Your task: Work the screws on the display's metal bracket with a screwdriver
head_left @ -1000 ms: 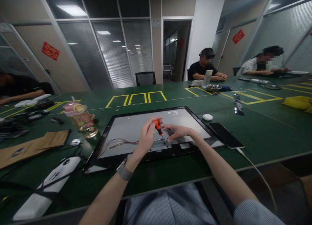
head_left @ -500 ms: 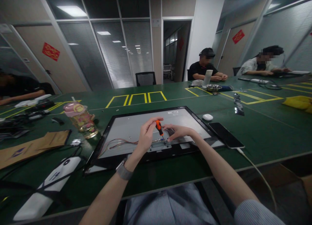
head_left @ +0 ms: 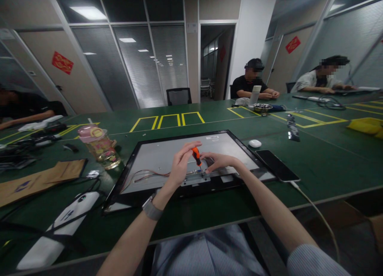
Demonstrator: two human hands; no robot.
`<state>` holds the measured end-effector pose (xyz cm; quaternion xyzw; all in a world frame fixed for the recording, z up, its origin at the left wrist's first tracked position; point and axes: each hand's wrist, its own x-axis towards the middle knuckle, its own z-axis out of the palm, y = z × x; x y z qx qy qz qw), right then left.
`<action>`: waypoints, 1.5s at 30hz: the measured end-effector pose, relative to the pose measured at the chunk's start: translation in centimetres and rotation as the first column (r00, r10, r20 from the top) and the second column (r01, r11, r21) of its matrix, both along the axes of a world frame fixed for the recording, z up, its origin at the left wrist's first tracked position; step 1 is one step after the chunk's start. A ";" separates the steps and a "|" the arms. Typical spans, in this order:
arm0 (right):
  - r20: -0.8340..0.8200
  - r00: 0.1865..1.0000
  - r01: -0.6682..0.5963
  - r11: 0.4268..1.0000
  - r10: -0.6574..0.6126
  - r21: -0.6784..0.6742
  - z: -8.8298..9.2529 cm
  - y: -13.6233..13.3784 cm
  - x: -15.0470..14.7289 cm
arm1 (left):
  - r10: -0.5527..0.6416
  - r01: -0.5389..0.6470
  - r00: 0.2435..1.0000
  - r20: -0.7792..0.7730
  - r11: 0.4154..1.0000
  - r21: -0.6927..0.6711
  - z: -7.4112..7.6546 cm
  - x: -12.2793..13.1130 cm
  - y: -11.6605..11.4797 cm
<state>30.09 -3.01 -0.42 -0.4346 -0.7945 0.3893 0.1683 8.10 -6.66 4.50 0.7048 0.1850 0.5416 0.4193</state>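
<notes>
My left hand (head_left: pixel 182 162), with a watch (head_left: pixel 152 207) on its wrist, holds an orange and black screwdriver (head_left: pixel 196 156) by the top of its handle. The screwdriver leans slightly, its tip down at a small circuit board (head_left: pixel 196 172) near the front edge of a flat display panel (head_left: pixel 167 154). On the other side of the shaft, my right hand (head_left: pixel 220 161) has its thumb and fingers curved and apart. Its thumb is by the small board; contact is hard to make out. Thin wires (head_left: pixel 149 173) run left from the board across the grey panel back.
A phone (head_left: pixel 277 165) with a cable and a white earbud case (head_left: pixel 254 143) lie right of the panel. To the left stand a drink cup (head_left: pixel 100 146), a brown paper bag (head_left: pixel 44 180) and a white power bank (head_left: pixel 60 228). Other people sit across the table.
The screwdriver's handle has tilted very slightly to the right at the top, with my left fingers on it. My right hand stays nearly still.
</notes>
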 end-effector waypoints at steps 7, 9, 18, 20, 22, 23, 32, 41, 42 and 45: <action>-0.026 1.000 0.011 1.000 -0.011 -0.009 0.2 -0.2 -0.1 | 0.031 -0.032 0.999 -0.025 0.998 -0.049 -0.1 0.2 0.1; -0.030 0.999 0.021 1.000 -0.022 -0.019 0.1 -0.3 -0.1 | 0.141 -0.141 0.990 -0.012 0.990 0.003 -0.3 0.3 0.1; -0.018 1.000 -0.006 1.000 0.006 -0.016 0.4 -0.3 -0.2 | 0.029 -0.028 0.999 -0.031 0.999 0.026 -0.3 0.2 -0.2; -0.033 0.999 -0.015 1.000 0.014 -0.008 0.3 -0.3 -0.2 | 0.085 -0.083 0.995 -0.045 0.996 0.037 -0.4 0.3 -0.2; -0.039 0.999 -0.001 1.000 0.001 -0.003 0.2 -0.3 -0.1 | 0.248 -0.241 0.968 -0.051 0.964 0.108 -0.5 0.4 -0.4; -0.033 0.999 0.011 1.000 -0.011 -0.004 0.2 -0.3 -0.1 | 0.330 -0.320 0.943 -0.052 0.936 0.148 -0.6 0.4 -0.5; -0.025 1.000 -0.001 1.000 0.001 -0.009 0.5 -0.3 -0.2 | 0.143 -0.138 0.989 -0.039 0.984 0.114 -0.4 0.3 -0.7; -0.014 1.000 0.014 1.000 -0.014 -0.012 0.4 -0.3 -0.3 | 0.263 -0.262 0.965 -0.003 0.962 0.079 -0.8 0.6 -0.3; -0.021 1.000 0.011 1.000 -0.012 -0.014 0.5 -0.4 -0.3 | 0.253 -0.251 0.968 -0.008 0.965 0.081 -0.7 0.5 -0.3; -0.040 0.999 0.009 1.000 -0.010 -0.020 0.7 -0.4 -0.4 | 0.154 -0.154 0.988 -0.008 0.986 0.060 -0.6 0.3 -0.3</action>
